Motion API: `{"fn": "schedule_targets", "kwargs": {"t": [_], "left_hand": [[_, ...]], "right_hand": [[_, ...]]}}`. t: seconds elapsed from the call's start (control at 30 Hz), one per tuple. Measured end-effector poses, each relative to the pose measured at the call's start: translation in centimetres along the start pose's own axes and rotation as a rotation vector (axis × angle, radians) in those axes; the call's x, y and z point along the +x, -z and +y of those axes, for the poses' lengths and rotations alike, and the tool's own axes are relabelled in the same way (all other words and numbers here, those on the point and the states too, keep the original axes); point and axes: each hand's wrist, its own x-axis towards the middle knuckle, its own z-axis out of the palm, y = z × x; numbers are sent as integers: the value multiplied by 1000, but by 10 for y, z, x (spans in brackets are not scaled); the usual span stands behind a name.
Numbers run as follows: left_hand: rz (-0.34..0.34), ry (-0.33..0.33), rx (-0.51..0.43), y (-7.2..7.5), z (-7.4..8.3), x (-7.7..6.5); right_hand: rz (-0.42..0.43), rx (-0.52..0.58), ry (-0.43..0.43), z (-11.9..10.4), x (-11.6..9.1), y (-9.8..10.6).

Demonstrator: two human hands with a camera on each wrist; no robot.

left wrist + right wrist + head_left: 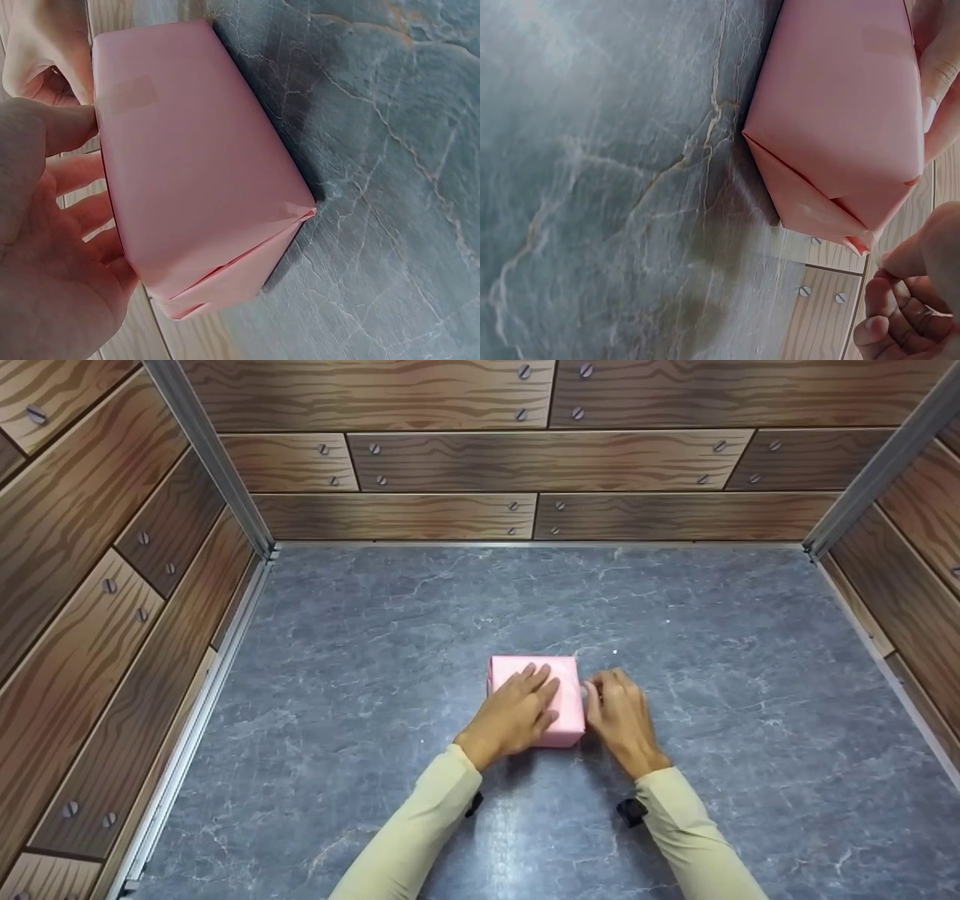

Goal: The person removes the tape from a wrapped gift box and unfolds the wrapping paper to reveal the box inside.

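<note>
Pink wrapped box (568,686): sits on the grey marbled surface (360,615), with the person's hands at its top and right side.
Tape-like patch (129,95): lies flat on the side facing the person.
Folded right end (810,195): its creases slant together, and the flap tip sticks out a little.
Left hand (514,712): laid over the top with fingers spread and extended, pressing lightly rather than grasping.
Right hand (624,712): just beside the right end, fingers curled in and thumb close to the index finger; no held thing can be made out.
Step in hand: seemingly finishing the wrapped ends, with the box steadied from above.
Next move: probably calls for the right fingers to flatten and secure that flap while the left hand's pressure stops the box sliding.
</note>
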Motion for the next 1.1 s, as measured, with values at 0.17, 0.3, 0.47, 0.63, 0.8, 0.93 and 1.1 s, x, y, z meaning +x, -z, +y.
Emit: {"fn": "schedule_targets", "kwargs": {"t": [0.17,0.3,0.47,0.63,0.8,0.93,1.1], "left_hand": [[-1,2,-6,0,-1,0],[-6,5,-10,0,-1,0],[-14,9,-7,0,0,0],[-7,5,0,1,-1,0],[-17,12,-2,2,-1,1],[-19,11,0,2,0,2],[-29,13,-8,1,1,0]], "right_hand": [[-11,6,-21,0,0,0],[-11,2,-29,0,0,1],[-12,2,-31,1,-1,2],[-5,14,-43,5,-1,4],[4,23,-46,6,0,6],[10,26,-56,8,-1,8],[-5,30,-73,11,-4,11]]}}
